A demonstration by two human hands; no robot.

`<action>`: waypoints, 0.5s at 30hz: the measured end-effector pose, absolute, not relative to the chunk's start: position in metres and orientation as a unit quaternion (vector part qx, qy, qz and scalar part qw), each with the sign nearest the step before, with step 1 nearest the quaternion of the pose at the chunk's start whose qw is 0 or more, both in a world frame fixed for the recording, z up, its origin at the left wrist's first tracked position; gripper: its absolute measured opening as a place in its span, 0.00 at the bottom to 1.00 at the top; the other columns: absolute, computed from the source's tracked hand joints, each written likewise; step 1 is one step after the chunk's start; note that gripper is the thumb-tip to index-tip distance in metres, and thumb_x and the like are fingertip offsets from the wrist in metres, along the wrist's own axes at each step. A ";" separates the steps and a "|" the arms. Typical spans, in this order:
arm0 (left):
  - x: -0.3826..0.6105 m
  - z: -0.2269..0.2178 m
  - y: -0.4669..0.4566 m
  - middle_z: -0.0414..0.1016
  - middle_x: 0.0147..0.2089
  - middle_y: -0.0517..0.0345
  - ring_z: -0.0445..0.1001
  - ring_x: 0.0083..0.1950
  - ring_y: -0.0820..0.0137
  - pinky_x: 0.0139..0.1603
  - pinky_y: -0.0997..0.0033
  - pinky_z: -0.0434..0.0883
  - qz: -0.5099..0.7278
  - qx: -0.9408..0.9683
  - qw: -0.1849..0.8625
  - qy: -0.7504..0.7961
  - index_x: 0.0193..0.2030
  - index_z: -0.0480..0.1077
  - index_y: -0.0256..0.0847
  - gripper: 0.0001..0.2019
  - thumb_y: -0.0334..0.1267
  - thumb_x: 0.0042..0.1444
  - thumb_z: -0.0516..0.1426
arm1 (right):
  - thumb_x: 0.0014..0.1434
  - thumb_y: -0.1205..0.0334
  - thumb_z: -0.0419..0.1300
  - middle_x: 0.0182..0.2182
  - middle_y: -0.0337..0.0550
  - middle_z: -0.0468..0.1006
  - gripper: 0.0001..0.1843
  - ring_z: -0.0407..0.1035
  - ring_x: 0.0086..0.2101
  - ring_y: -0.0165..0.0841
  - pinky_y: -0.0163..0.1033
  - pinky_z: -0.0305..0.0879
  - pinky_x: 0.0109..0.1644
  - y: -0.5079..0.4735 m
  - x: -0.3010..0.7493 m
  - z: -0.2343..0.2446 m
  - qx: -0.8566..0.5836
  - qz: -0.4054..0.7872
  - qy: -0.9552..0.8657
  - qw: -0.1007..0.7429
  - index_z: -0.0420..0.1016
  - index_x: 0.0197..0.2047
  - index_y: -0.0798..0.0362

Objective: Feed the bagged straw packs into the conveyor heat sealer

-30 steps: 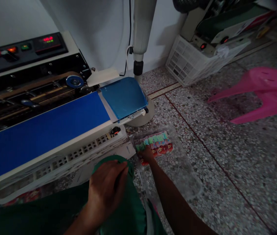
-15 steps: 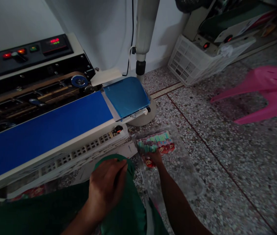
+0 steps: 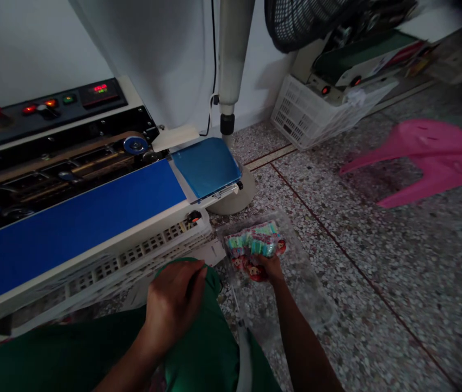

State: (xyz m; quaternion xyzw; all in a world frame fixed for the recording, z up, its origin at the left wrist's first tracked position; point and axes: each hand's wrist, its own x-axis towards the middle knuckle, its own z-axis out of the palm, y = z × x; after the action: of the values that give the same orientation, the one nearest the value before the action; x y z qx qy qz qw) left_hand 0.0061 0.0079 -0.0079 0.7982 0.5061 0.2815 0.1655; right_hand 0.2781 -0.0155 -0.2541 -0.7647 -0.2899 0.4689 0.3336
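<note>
To your left stretches the blue-belted machine (image 3: pixel 92 218); near its right end lies the clear tray (image 3: pixel 308 288). Your left hand (image 3: pixel 173 305) rests on your green-clad knee (image 3: pixel 212 321), fingers curled, contents unseen. Your right hand (image 3: pixel 270 265) pinches colourful packets (image 3: pixel 257 243) in the tray's far part: many already gathered, those pinched seemingly unsettled; how many remain doesn't show.

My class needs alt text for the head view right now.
A person's right hand touches colourful printed packets in a clear tray, with speckled floor beyond. The left hand rests on a green-clad knee, near a machine with a blue belt.
</note>
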 end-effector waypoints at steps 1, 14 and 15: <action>0.007 -0.007 0.009 0.78 0.37 0.51 0.77 0.39 0.65 0.39 0.65 0.73 0.274 0.792 0.177 0.517 0.43 0.71 0.39 0.08 0.33 0.56 0.57 | 0.47 0.52 0.60 0.43 0.48 0.78 0.26 0.74 0.41 0.39 0.39 0.71 0.42 -0.017 0.281 -0.243 -0.757 0.468 -0.290 0.351 0.69 0.48 0.55; 0.012 0.048 0.057 0.74 0.52 0.45 0.74 0.51 0.56 0.47 0.56 0.74 0.413 0.601 0.581 0.361 0.60 0.60 0.40 0.39 0.46 0.40 0.67 | 0.41 0.58 0.70 0.40 0.43 0.79 0.21 0.74 0.39 0.38 0.43 0.71 0.45 0.067 0.182 0.004 -0.392 0.560 -0.511 0.521 0.75 0.40 0.53; 0.005 0.054 0.058 0.76 0.48 0.47 0.76 0.48 0.57 0.45 0.58 0.75 0.436 0.577 0.596 0.349 0.57 0.63 0.39 0.36 0.45 0.40 0.67 | 0.42 0.58 0.69 0.40 0.43 0.79 0.21 0.74 0.40 0.38 0.43 0.70 0.46 0.076 0.167 0.020 -0.362 0.560 -0.534 0.520 0.75 0.41 0.53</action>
State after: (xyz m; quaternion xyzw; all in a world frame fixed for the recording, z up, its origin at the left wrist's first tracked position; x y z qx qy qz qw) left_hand 0.0050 0.0579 0.0538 0.5772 0.3493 0.4360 0.5956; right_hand 0.1666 0.0755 0.0199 -0.3624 -0.5340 0.5595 0.5200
